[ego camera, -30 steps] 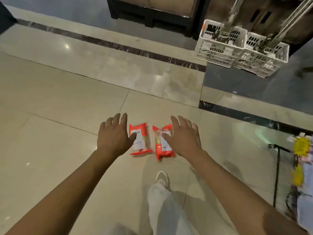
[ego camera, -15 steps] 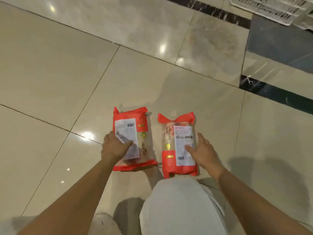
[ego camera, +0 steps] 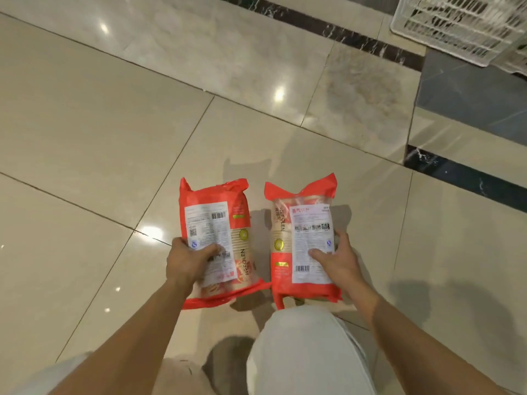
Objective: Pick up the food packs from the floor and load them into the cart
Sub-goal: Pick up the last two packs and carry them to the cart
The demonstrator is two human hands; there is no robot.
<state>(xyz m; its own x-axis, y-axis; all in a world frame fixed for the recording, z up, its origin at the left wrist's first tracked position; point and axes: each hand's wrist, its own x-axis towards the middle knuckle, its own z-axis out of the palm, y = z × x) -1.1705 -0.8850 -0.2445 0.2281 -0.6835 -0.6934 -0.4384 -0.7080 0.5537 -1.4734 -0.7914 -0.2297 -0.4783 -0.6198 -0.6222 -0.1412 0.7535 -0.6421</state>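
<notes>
Packs of food, two of them, are wrapped in red-orange plastic with a clear window. Each has a white printed label with a barcode, a gold round mark and the lettering "KEFOLEN". The left pack (ego camera: 216,238) runs forward from the left hand (ego camera: 186,262), its crimped far end pointing away over the floor (ego camera: 85,124). The right pack (ego camera: 302,238) runs forward from the right hand (ego camera: 338,262), just beside the first and not touching it.

The left hand grips its pack at the near left edge, with the thumb laid across the label and the fingers curled under, out of sight. The right hand grips its pack at the near right edge, with the thumb pressed on the label and a finger along the side. Dark shadows fall on the tiles past both packs. Whether their far ends touch the floor cannot be told. A pale trouser knee (ego camera: 308,352) sits below the right hand, and a white slotted basket (ego camera: 456,27) stands well ahead of it.

A second ago both hands were spread wide above the packs, which lay small and flat on the tiles. Half a second ago the hands had closed on them. Now the packs fill more of the view, and the basket shows only a corner.
</notes>
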